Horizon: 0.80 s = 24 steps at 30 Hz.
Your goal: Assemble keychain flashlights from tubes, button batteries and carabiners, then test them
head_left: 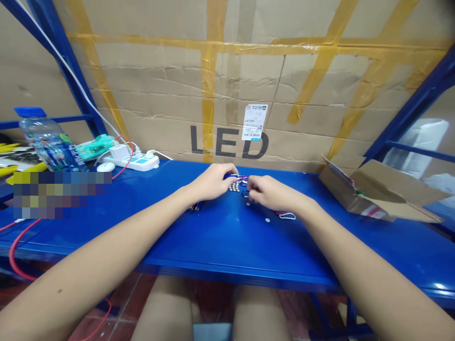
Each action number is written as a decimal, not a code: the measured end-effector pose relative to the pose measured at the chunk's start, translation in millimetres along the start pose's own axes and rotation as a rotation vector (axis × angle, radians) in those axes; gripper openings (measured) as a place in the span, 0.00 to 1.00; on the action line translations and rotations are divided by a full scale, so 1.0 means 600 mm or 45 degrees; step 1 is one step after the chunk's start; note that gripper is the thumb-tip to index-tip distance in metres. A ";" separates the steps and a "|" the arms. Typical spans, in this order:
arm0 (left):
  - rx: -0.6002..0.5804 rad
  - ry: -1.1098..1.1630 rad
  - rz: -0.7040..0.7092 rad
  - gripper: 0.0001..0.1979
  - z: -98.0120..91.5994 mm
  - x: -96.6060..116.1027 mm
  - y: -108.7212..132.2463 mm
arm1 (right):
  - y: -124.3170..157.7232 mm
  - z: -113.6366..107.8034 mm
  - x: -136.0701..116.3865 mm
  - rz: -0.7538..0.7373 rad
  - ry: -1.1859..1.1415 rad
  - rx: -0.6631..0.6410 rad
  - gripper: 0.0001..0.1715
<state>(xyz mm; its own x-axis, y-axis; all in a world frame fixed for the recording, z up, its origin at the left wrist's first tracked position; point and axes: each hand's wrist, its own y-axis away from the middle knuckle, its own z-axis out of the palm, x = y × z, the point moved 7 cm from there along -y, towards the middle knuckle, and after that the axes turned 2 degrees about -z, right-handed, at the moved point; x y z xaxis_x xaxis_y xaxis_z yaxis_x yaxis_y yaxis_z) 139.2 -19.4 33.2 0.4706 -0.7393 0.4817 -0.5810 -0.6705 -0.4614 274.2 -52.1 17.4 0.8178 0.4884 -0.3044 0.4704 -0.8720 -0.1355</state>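
Near the back middle of the blue table (213,241), my left hand (214,182) is closed, with a small blue metal tube (230,175) at its fingertips. My right hand (267,191) is pinched beside it, and a blue carabiner (245,193) shows at its fingers. Between the hands lies a cluster of small silver button cells (234,187), with purple and silver pieces (243,179) just behind. Dark blue tubes (196,207) lie partly hidden under my left wrist. A silver carabiner (286,216) with a red part rests below my right wrist.
An open cardboard box (355,196) stands at right. On the left are a water bottle (50,139), a white power strip (140,161) and a red cable (17,246). Small pale discs (268,220) dot the table. A large taped carton (159,94) forms the back.
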 end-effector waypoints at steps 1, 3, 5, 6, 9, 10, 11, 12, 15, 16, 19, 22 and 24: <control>-0.006 0.068 -0.018 0.07 0.002 0.002 0.000 | 0.000 -0.004 0.001 0.004 -0.096 0.027 0.04; -0.044 0.202 -0.042 0.06 0.009 0.008 0.002 | -0.002 -0.008 0.003 0.022 -0.269 0.085 0.05; -0.091 0.280 -0.036 0.05 0.015 0.017 0.003 | -0.005 -0.008 0.009 0.084 -0.419 0.157 0.05; -0.105 0.291 -0.023 0.05 0.017 0.022 0.004 | -0.007 -0.005 0.015 0.137 -0.516 0.186 0.04; -0.111 0.225 0.038 0.05 0.018 0.031 0.007 | -0.012 0.012 0.029 0.291 -0.925 0.230 0.04; -0.116 0.181 0.063 0.05 0.018 0.032 0.007 | -0.012 0.017 0.031 0.313 -1.060 0.231 0.06; -0.123 0.139 0.085 0.04 0.018 0.033 0.008 | -0.013 0.020 0.032 0.315 -1.168 0.228 0.08; -0.127 0.105 0.100 0.04 0.018 0.032 0.008 | -0.013 0.021 0.031 0.299 -1.237 0.215 0.10; -0.097 0.073 0.094 0.06 0.011 0.027 0.007 | -0.012 0.023 0.020 0.186 -1.272 0.083 0.14; -0.083 0.077 0.080 0.06 0.008 0.025 0.007 | -0.011 0.024 0.016 0.142 -1.269 0.029 0.14; -0.066 0.092 0.051 0.06 0.002 0.020 0.006 | -0.011 0.025 0.011 0.075 -1.284 -0.054 0.15; -0.065 0.091 0.057 0.05 0.002 0.019 0.005 | -0.014 0.025 0.016 0.083 -1.332 -0.005 0.14; -0.051 0.082 0.068 0.04 0.002 0.020 0.005 | -0.016 0.024 0.020 0.101 -1.411 0.053 0.13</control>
<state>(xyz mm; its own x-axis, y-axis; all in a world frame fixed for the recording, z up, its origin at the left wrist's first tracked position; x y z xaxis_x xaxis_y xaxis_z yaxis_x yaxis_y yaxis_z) 143.9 -30.0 36.6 0.3956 -0.7674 0.5046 -0.6308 -0.6264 -0.4580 274.7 -38.1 1.2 0.0866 0.1499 -0.9849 0.4011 -0.9102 -0.1033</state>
